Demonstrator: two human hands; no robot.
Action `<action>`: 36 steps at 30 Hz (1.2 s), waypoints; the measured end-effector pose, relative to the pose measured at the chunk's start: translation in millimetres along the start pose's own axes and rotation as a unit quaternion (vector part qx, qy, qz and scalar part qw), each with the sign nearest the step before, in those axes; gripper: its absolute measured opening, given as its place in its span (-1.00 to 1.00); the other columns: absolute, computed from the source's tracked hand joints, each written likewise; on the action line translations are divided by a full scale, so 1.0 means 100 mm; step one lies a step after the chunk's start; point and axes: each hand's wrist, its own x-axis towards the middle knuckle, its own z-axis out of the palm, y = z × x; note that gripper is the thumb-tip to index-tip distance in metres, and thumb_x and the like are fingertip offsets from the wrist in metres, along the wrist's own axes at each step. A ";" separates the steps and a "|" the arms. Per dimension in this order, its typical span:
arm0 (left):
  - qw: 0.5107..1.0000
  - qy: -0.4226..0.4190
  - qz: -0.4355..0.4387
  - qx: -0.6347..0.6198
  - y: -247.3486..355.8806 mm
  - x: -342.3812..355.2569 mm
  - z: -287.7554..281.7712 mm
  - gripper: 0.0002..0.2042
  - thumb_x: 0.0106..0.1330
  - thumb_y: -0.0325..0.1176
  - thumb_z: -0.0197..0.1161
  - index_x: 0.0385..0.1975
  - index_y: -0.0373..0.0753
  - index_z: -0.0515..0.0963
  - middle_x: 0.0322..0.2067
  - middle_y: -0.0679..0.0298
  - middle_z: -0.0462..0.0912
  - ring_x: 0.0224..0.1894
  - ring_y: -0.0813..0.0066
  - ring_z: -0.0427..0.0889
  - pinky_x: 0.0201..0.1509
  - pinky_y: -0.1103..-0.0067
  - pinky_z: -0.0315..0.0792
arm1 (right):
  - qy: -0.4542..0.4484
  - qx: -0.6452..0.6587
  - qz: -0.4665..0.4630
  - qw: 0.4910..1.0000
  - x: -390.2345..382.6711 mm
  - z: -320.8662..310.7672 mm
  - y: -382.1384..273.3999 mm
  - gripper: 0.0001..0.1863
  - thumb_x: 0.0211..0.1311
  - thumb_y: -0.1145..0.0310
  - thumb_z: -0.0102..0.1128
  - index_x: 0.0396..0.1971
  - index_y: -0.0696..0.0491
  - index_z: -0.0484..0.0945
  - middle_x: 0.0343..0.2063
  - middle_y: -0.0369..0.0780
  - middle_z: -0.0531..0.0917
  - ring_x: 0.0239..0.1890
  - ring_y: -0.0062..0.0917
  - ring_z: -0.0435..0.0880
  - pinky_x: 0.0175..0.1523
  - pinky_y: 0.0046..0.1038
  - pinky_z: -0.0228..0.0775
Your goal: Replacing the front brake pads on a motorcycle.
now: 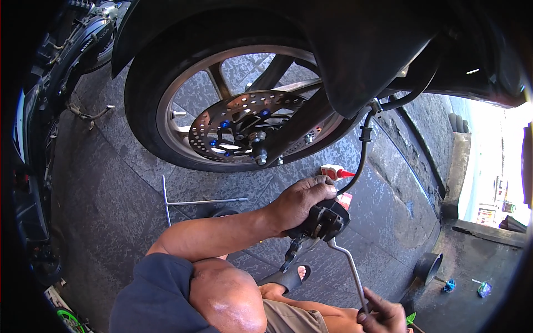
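Below the front wheel, my left hand is closed round a black brake caliper, its thumb on top. A black brake hose curves from the caliper up to the motorcycle's front end. Low on the right, my right hand grips the lower end of a bent metal wrench. The upper end of that wrench meets the underside of the caliper; how it seats there is hidden. Above my hands, a perforated brake disc with blue bolts sits on the spoked front wheel.
On the dark tiled floor lies a metal T-handle wrench, left of my hands. A white bottle with a red nozzle is just beyond the caliper. Another motorcycle stands far left. A round dark container and blue wrappers lie at right.
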 end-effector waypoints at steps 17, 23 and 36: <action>0.990 -0.069 -0.110 -0.058 0.09 -0.05 -0.08 -0.76 0.34 -0.12 0.03 -0.28 -0.16 0.42 -0.38 0.31 0.56 -0.37 0.64 0.58 -0.25 0.68 0.53 | -0.209 -0.349 -0.266 0.874 0.33 -0.76 -0.62 -0.48 0.04 0.54 0.37 0.08 0.22 0.52 -0.40 0.04 0.70 -0.56 -0.46 0.71 -0.43 -0.55 0.51; 0.970 -0.095 -0.085 -0.206 -0.06 0.01 -0.24 -0.79 0.33 -0.16 0.02 -0.29 -0.17 0.37 -0.35 0.23 0.54 -0.30 0.46 0.61 -0.18 0.54 0.57 | -0.197 -0.353 -0.215 0.889 0.43 -0.19 -0.75 -0.41 0.00 0.45 0.44 0.11 0.16 0.52 -0.70 -0.24 0.56 -0.70 -0.59 0.55 -0.53 -0.54 0.37; 0.960 -0.157 -0.029 -0.230 -0.30 0.09 -0.38 -0.62 0.43 -0.18 -0.05 0.16 -0.18 0.32 -0.14 0.19 0.58 -0.13 0.43 0.64 0.00 0.47 0.58 | 0.067 -0.285 -0.396 0.870 1.12 0.57 -0.04 -0.41 -0.01 0.55 0.27 0.14 0.20 0.45 -0.62 -0.09 0.62 -0.58 -0.29 0.70 -0.48 -0.41 0.50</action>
